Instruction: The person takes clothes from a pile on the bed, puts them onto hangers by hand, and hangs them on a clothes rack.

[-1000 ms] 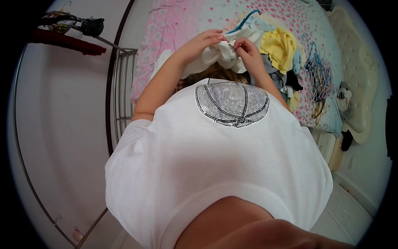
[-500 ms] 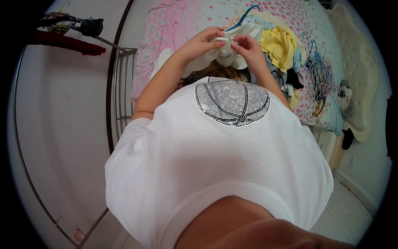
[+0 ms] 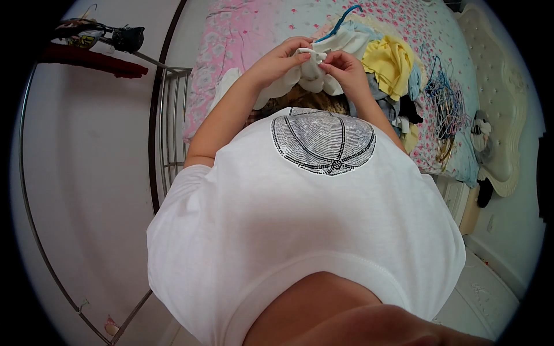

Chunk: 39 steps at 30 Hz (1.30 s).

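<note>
A white garment lies bunched at the bed's near edge, with a blue clothes hanger whose hook sticks out past it. Closed on the garment's edge, my left hand pinches the cloth between thumb and fingers. Just to the right, my right hand has its thumb and index finger pressed together at the same edge, close to the left fingertips. Folds of cloth hide part of the hanger. What exactly sits between the fingertips is small and hard to see.
A pile with a yellow garment is right of my hands. Tangled hangers lie farther right on the flowered bed sheet. A tufted headboard bounds the right. At left stands a metal rack with a dark red cloth.
My right fingers have shifted slightly at the garment's edge, and a little more of the white edge shows between the hands. The hanger has barely moved.
</note>
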### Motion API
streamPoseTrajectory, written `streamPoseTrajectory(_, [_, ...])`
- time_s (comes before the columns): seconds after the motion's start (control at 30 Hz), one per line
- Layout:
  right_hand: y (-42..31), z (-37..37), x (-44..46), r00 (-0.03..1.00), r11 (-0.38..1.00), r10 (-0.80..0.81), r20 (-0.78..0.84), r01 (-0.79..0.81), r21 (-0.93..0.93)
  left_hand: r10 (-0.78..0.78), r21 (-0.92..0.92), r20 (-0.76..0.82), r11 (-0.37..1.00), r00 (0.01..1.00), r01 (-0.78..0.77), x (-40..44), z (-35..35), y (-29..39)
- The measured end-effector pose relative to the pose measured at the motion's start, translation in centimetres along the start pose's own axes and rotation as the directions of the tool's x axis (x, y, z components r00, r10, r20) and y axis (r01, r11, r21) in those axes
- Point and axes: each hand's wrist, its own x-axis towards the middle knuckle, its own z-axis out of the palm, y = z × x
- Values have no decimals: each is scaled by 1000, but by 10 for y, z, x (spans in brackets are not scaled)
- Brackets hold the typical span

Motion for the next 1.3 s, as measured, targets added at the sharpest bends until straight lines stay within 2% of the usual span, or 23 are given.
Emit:
streamPoseTrajectory(0.23, [2, 1, 0, 995, 997, 65, -76, -68, -38, -1, -13, -14, 1000, 1000, 1, 0, 2, -1])
streamPoseTrajectory(0.43, [1, 0, 2, 994, 994, 100, -41, -102, -44, 17, -6, -26, 1000, 1000, -17, 2, 4, -3])
streamPoseTrajectory(0.53, [1, 1, 3, 989, 989, 145, -29, -144, 42, -6, 6, -42, 1000, 999, 6, 2, 6, -1])
streamPoseTrajectory(0.63, [12, 0, 5, 973, 956, 229, 7, -226, 185, 52, 89, -40, 995, 998, -49, 5, 6, -7])
streamPoseTrajectory(0.73, [16, 1, 7, 959, 924, 279, 43, -281, 260, 50, 87, -47, 995, 998, -46, 6, 8, -7])
streamPoseTrajectory(0.93, [21, 0, 9, 966, 956, 248, 73, -256, 142, 38, 54, -66, 998, 997, -34, 7, 9, -13])
streamPoseTrajectory(1.03, [15, 4, 6, 959, 950, 268, 94, -279, 139, 35, 61, -79, 998, 996, -30, 8, 9, -15])
streamPoseTrajectory(1.13, [23, 4, 8, 940, 885, 314, 132, -340, 319, 35, 95, -98, 995, 995, -26, 10, 9, -16])
streamPoseTrajectory(1.3, [26, 6, 8, 943, 887, 316, 105, -332, 319, 28, 84, -102, 996, 994, -20, 10, 12, -16])
